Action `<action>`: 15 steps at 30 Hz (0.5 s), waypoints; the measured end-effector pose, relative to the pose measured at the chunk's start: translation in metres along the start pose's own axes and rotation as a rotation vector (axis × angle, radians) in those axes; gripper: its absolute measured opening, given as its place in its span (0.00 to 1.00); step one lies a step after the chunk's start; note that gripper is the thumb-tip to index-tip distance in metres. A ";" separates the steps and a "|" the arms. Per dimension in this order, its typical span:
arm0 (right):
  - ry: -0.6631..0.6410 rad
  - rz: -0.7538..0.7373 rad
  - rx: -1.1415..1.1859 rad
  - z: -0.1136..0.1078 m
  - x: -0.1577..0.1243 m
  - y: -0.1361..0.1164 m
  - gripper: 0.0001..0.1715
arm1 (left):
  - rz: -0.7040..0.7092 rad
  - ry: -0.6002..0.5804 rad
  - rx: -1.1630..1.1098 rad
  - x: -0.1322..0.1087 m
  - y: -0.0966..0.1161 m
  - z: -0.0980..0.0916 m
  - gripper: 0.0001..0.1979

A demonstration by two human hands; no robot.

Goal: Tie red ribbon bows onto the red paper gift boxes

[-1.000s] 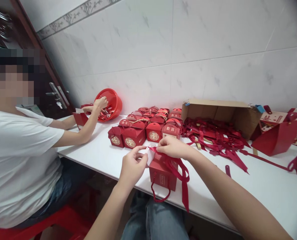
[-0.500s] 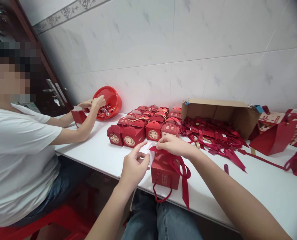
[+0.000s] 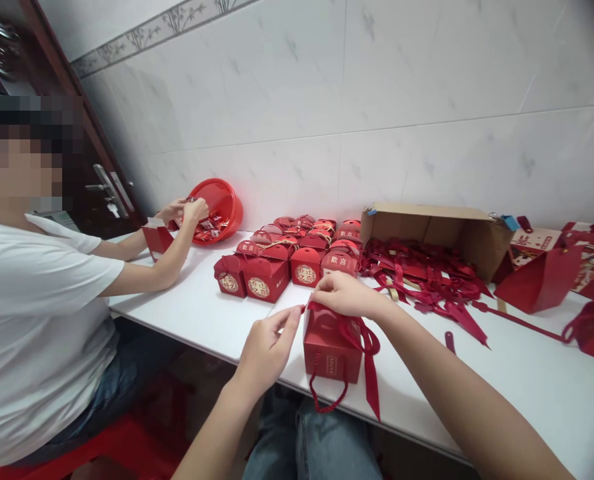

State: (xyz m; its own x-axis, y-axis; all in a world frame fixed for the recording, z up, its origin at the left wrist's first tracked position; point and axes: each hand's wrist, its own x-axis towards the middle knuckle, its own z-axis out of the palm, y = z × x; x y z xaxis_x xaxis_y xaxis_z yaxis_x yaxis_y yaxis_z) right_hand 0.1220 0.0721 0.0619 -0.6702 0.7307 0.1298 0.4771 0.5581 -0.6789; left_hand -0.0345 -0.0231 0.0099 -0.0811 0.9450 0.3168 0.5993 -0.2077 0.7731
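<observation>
A small red gift box (image 3: 331,337) stands at the table's front edge, with a red cord handle (image 3: 329,407) hanging from its near side. Red ribbon (image 3: 372,387) lies over its top, and one tail drops down on the right. Left of the box, my left hand (image 3: 269,343) is closed in a pinch on a small red ribbon end. My right hand (image 3: 344,293) rests above the top of the box, fingers pinched on the ribbon there; the fingertips partly hide it.
Several finished red boxes (image 3: 267,280) stand in rows behind. A cardboard carton (image 3: 481,250) spills red ribbons (image 3: 427,267). Flat red boxes (image 3: 541,277) lie right. At left, a co-worker (image 3: 51,320) reaches near a red tub (image 3: 234,210) of small packets, beside a red box (image 3: 157,240).
My left hand has closed from spread fingers to a pinch on the ribbon end. My right hand stays at the box top. The white piece beside the box no longer shows.
</observation>
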 end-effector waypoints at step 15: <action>0.284 0.316 0.654 0.049 -0.130 0.026 0.28 | -0.138 0.250 0.072 0.000 -0.063 -0.071 0.22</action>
State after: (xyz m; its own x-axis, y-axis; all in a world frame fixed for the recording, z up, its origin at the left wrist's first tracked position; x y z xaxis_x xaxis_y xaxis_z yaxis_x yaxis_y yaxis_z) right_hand 0.1933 -0.0277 -0.0081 -0.3453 0.9383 -0.0203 0.1301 0.0264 -0.9912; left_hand -0.1294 -0.0275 0.0003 -0.3541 0.8698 0.3434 0.6232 -0.0543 0.7802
